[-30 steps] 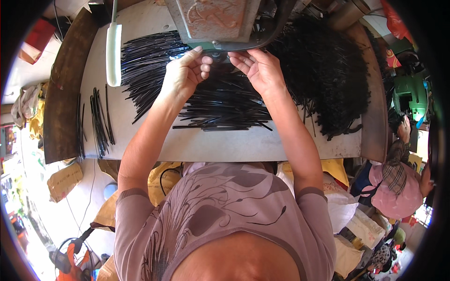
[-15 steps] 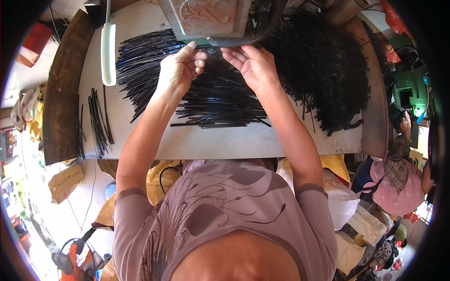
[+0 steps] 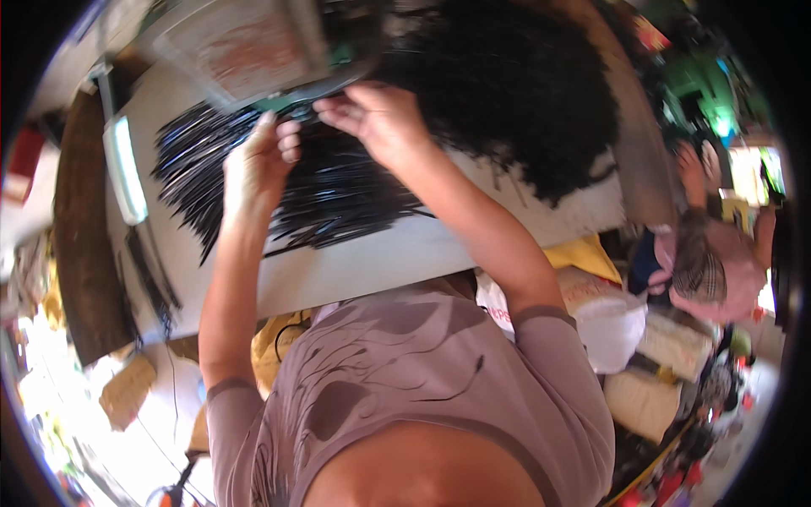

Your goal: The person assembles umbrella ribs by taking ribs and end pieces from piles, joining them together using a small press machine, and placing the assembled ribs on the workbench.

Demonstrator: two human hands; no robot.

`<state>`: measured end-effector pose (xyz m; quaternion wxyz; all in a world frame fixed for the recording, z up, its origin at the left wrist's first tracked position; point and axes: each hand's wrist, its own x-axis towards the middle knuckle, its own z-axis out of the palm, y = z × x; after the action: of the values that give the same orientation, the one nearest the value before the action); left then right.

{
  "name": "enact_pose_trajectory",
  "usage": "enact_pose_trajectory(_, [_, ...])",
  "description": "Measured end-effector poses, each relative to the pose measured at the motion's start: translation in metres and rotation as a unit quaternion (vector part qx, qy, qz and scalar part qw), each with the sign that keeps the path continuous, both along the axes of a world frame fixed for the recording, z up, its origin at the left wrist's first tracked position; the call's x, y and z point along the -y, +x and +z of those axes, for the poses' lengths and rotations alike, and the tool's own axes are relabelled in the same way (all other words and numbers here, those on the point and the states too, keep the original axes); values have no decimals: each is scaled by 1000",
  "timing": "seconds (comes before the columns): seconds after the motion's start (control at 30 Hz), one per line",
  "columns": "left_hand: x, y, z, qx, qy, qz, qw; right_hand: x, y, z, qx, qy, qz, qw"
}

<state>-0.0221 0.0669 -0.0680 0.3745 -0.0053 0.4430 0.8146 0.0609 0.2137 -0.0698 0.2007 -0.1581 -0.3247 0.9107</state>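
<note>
Both hands are raised to the front of a grey metal machine head (image 3: 253,63) with a rust-coloured raised pattern. My left hand (image 3: 258,165) is closed, its thumb and curled fingers pinching at the machine's lower edge. Just to the right, my right hand (image 3: 380,118) pinches too, its fingertips at the same edge. A thin dark strip seems to run between the fingertips, though blur hides its detail. Below and between my wrists lies a pile of straight, shiny black strips (image 3: 329,198) on the pale worktable (image 3: 363,270).
A large tangled black heap (image 3: 524,101) covers the table's right side. A white lamp tube (image 3: 127,169) stands at the left, near a few loose black strips (image 3: 150,266). Wooden boards (image 3: 84,228) edge the table. Sacks (image 3: 600,325) and a co-worker in pink (image 3: 718,270) are at the right.
The whole view has swung and tilted, so table and machine appear further left and blurred. My hands stay at the machine's lower edge. At the right, the co-worker's hands now show more.
</note>
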Motion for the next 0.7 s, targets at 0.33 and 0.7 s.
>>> enact_pose_trajectory(0.33, [11,-9,17,-13,-46,-66,997,-80,94,50,277,578,-27,767])
enact_pose_trajectory(0.7, [19,6,16,-85,-81,-84,990,-143,130,40,296,828,-147,453])
